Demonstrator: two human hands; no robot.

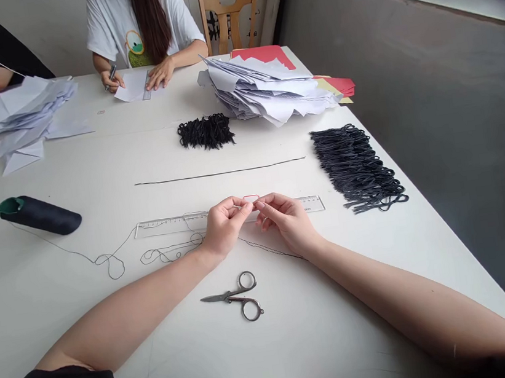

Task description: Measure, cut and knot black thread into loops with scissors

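My left hand (221, 229) and my right hand (290, 222) meet fingertip to fingertip above a clear plastic ruler (164, 228). Both are pinched closed on black thread (267, 248), though the bit between the fingertips is mostly hidden. Loose loops of the thread lie on the table left of my left hand, and a strand runs below my right hand. A dark thread spool (46, 214) lies on its side to the left, its strand trailing toward the ruler. Nearer me rest metal scissors (236, 296), blades pointing left. A straight black cord (220, 173) stretches beyond the ruler.
Rows of looped black cords (354, 166) lie at right, with another black bundle (205, 132) farther back. Paper stacks (267, 85) stand at the far right and left. Across the white table (165, 374), a person (156, 22) holds a pen and ruler; another sits left.
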